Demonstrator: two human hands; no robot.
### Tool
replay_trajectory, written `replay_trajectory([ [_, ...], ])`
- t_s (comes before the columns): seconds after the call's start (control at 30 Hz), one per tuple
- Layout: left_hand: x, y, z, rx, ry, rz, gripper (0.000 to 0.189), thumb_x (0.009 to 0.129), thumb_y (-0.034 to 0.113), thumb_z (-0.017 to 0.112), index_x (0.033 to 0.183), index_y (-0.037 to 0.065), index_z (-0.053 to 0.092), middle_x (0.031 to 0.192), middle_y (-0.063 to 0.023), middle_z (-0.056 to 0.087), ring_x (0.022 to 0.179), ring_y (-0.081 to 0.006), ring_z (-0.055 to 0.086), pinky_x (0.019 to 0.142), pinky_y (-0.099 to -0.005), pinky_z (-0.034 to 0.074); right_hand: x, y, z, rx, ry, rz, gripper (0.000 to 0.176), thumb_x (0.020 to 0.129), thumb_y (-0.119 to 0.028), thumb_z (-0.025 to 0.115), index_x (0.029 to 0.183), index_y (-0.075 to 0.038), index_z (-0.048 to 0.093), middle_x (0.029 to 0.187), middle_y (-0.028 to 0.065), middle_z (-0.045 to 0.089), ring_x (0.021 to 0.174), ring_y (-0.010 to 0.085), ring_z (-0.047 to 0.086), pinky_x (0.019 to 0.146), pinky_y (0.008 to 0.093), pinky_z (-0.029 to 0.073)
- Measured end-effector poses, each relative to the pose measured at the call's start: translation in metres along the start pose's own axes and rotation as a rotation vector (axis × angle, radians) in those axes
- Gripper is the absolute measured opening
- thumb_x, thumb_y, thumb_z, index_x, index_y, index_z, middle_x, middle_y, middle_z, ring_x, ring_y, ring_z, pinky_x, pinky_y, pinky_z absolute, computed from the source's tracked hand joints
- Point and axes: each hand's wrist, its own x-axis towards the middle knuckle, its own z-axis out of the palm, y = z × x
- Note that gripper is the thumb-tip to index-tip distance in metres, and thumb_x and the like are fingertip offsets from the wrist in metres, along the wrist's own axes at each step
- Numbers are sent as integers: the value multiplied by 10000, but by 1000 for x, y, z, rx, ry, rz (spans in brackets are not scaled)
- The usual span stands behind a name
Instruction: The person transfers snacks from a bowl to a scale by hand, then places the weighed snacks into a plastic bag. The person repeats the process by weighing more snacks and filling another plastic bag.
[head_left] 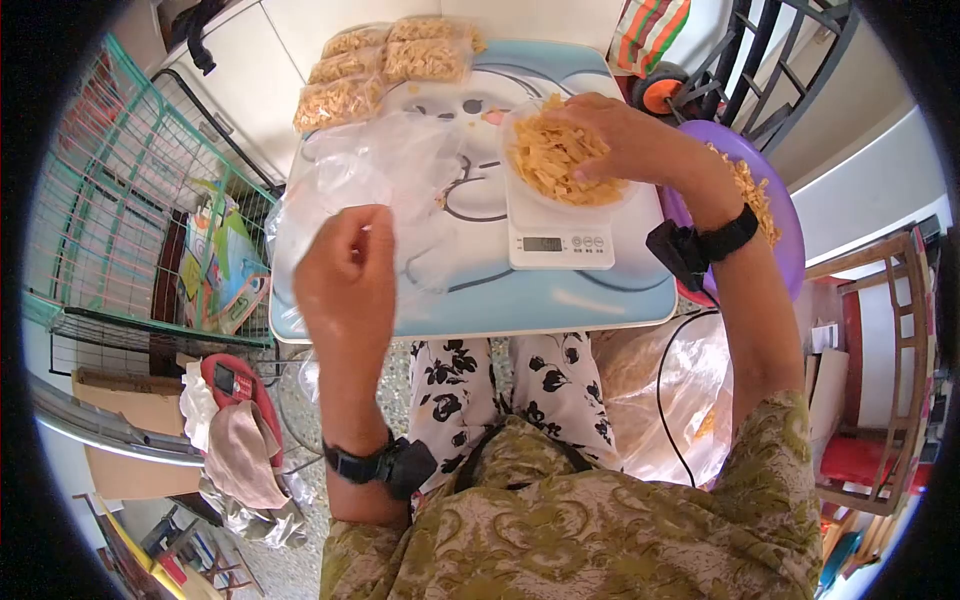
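My right hand (640,145) is over a clear bowl (600,203) of yellow dried pasta pieces (560,160), its thumb and fingers apart and touching the pasta. Beneath the bowl is a white kitchen scale (560,228) with a lit display, its digits too small to read. My left hand (348,270) is curled closed above the table's near left part, beside thin clear plastic bags (350,165). Whether it grips anything is hidden by the fingers.
Filled bags of pasta (428,60) lie at the back left of the cartoon-printed table (480,320). On the right, a purple basin (785,225) holds more pasta. A green wire cage (120,200) stands left, a black metal rack (770,70) back right.
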Motion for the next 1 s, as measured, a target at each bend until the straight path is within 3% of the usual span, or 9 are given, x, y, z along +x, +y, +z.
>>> replay_trajectory([
  [0.03,1,-8,12,19,-28,14,220,930,206,646,978,-5,687,759,-45,653,662,-83,544,634,-260,470,1,4,5,0,-3,-2,697,726,-209,762,1359,-63,513,1348,169,519,1276,337,454,1104,378,345],
  [0.1,-2,-13,31,-31,-57,3,220,934,209,646,996,4,694,743,-40,644,611,-86,546,576,-252,462,1,7,11,28,107,-87,589,696,-192,777,1236,-47,593,1175,184,587,1128,356,538,999,417,426],
  [0.2,-4,-12,45,-216,-148,-179,225,936,218,650,1024,16,698,723,-31,627,551,-65,525,498,-234,430,-5,2,13,27,156,-59,485,723,-157,736,1181,-47,623,1122,180,592,1077,354,557,959,417,449],
  [0.4,-2,-9,48,-292,-169,-260,197,918,191,651,1002,21,701,689,-39,627,554,-82,531,521,-254,435,-8,4,16,30,173,-35,361,783,-144,667,1128,-44,631,1049,176,579,1021,346,574,894,409,478],
  [0.53,-2,-9,47,-324,-178,-288,196,922,185,650,1008,17,701,693,-30,625,550,-67,513,508,-239,423,-10,6,18,-15,174,-25,389,775,-92,675,1153,-29,607,1135,127,592,1109,299,561,948,353,455],
  [0.7,-3,-16,49,-372,-178,-283,198,926,187,649,1017,19,701,711,-28,631,574,-56,515,499,-231,425,-19,-20,7,137,187,68,530,816,-218,720,1293,-57,555,1271,169,547,1188,301,534,1030,360,413],
  [0.83,-2,-13,50,-359,-188,-287,200,928,187,645,1023,20,700,723,-28,634,586,-57,520,503,-233,430,-10,-27,14,47,217,18,589,816,-286,730,1328,-62,541,1289,192,532,1183,328,532,1029,370,412],
  [0.9,-2,-13,50,-389,-207,-304,202,930,190,646,1028,22,699,732,-28,637,591,-61,524,515,-234,435,-3,-35,16,-41,189,105,577,818,-301,721,1309,-47,555,1301,205,521,1180,345,530,1021,369,417],
  [1.0,-3,-15,50,-386,-213,-305,205,930,196,649,1029,23,698,732,-23,637,600,-59,526,527,-232,437,2,-32,20,-101,147,89,515,815,-253,707,1264,-34,587,1243,196,542,1150,342,543,985,367,438],
])
